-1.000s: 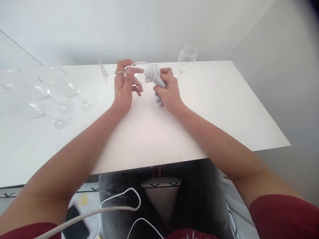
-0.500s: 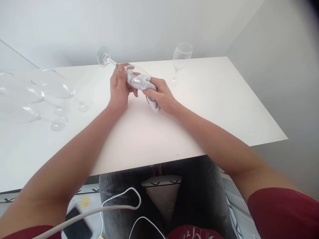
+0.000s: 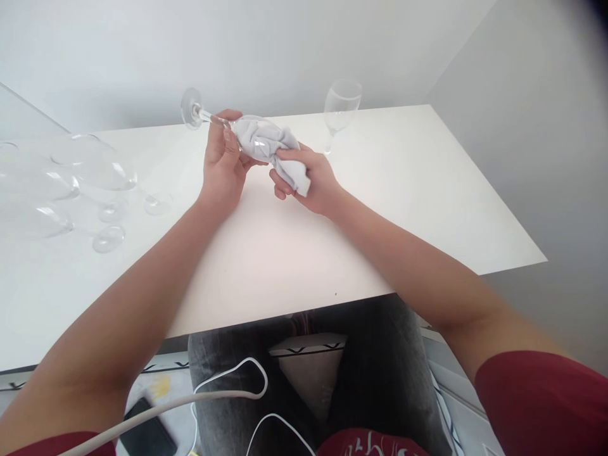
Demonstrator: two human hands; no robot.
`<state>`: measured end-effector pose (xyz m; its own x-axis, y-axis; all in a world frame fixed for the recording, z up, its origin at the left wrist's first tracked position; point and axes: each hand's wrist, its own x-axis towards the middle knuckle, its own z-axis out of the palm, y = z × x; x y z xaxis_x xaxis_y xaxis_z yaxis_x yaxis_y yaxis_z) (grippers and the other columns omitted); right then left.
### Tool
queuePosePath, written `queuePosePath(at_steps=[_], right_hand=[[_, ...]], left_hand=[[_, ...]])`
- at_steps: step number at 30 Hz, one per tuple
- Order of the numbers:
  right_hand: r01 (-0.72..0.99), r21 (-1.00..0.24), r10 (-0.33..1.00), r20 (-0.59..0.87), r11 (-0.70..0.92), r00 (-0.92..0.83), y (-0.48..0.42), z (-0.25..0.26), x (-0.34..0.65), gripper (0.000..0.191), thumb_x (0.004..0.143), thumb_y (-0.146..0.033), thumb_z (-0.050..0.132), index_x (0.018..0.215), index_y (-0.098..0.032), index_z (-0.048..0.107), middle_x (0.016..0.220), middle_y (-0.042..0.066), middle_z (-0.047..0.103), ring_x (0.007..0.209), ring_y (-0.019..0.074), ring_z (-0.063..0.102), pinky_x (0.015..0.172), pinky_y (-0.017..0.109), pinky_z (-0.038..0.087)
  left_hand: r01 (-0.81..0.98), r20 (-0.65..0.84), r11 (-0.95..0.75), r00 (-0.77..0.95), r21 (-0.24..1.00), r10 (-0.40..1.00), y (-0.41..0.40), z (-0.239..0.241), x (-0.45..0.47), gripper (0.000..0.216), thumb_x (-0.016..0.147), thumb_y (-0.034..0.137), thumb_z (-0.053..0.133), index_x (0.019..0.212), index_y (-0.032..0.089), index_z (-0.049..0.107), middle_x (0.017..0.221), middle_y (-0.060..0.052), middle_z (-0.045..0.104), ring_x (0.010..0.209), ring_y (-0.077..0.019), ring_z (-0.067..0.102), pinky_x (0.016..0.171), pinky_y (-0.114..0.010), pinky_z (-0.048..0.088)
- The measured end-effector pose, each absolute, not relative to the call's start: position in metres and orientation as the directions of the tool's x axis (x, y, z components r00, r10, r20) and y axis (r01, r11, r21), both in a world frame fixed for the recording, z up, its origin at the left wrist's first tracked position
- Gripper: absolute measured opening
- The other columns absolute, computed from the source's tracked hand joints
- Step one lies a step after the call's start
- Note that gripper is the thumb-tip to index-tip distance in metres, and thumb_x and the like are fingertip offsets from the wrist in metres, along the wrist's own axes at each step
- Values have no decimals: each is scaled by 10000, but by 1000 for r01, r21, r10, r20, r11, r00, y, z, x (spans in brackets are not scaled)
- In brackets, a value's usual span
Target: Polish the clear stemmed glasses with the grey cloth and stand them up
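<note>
- Wine glass [image 3: 247, 130] held sideways above the table [image 3: 403, 209], grey cloth [image 3: 268, 142] stuffed in its bowl.
- My left hand [image 3: 221, 168]: fingers closed round stem and bowl.
- My right hand [image 3: 311, 180]: fingers pinched on cloth.
- Empty upright glass [image 3: 339, 107] behind; more glasses [image 3: 85, 183] left.

No text, label, brand or number can be read anywhere in the view. The red shirt [image 3: 365, 445] at the bottom edge bears pale curling marks that may be lettering, but they are cut off and too small to make out.
</note>
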<state>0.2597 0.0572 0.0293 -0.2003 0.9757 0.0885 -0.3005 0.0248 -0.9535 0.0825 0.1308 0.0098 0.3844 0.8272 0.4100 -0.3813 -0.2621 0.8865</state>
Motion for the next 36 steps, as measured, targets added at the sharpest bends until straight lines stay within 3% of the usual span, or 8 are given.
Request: queuePosePath(at_steps=[3,7,10,14,17,25,31,36], right_hand=[[-76,-973,970,223,216,-99,55,25,255,267,944,-322,602,1201,-277,659,775,-42,594,616,141,505,559,283,508],[95,-932,922,325,350,-211,53,20,251,415,952,-231,517,1332,-304,669,1068,-25,717,718,121,536,570,250,510],[8,-964,944,260,267,-205,54,19,250,388,909,-263,604,1289,-295,678,1083,-27,722,744,125,544,603,255,540],[-305,-951,973,105,39,-204,57,22,251,313,879,-373,733,1158,-252,659,870,-30,645,704,145,559,641,311,599],[-412,-910,966,68,-43,-250,57,25,255,303,877,-431,758,1088,-253,635,827,-31,641,616,132,521,670,342,615],[-225,-970,981,127,92,-148,58,25,257,351,909,-438,680,1222,-280,667,937,-13,707,699,151,570,706,331,590],[27,-956,941,282,292,-189,54,22,251,479,902,-316,627,1380,-316,660,1152,-16,773,815,154,530,738,312,549],[-68,-980,962,197,187,-191,55,23,250,474,864,-388,653,1330,-299,676,843,-28,658,772,171,523,735,351,542]], left_hand=[[-370,336,-198,357,908,872,134,7,83,383,1001,706,686,1142,350,702,1294,-8,714,1124,-243,630,906,-442,567],[-384,333,-188,357,904,873,132,9,81,439,996,723,686,1150,314,720,1126,-34,715,1075,-211,623,910,-406,538],[-356,356,-231,340,906,871,128,13,80,380,981,635,770,1116,287,701,1019,-28,698,1028,-193,634,889,-376,513],[-333,390,-281,330,900,859,128,15,79,473,915,693,813,1118,294,660,1036,-29,734,1200,-257,673,920,-408,527],[-307,392,-296,326,904,860,129,15,79,502,903,732,799,1145,311,676,1109,-39,753,1269,-282,672,971,-430,547],[-221,305,-242,325,945,895,124,19,81,578,780,739,872,1251,444,713,1138,-76,769,1322,-362,676,824,-421,590],[-342,360,-234,374,910,855,129,13,79,466,912,700,813,1180,333,713,1248,-20,723,1159,-223,657,837,-345,535],[-405,407,-246,381,881,830,127,15,78,319,994,545,802,1196,318,706,1309,-1,725,1245,-227,639,935,-385,549]])
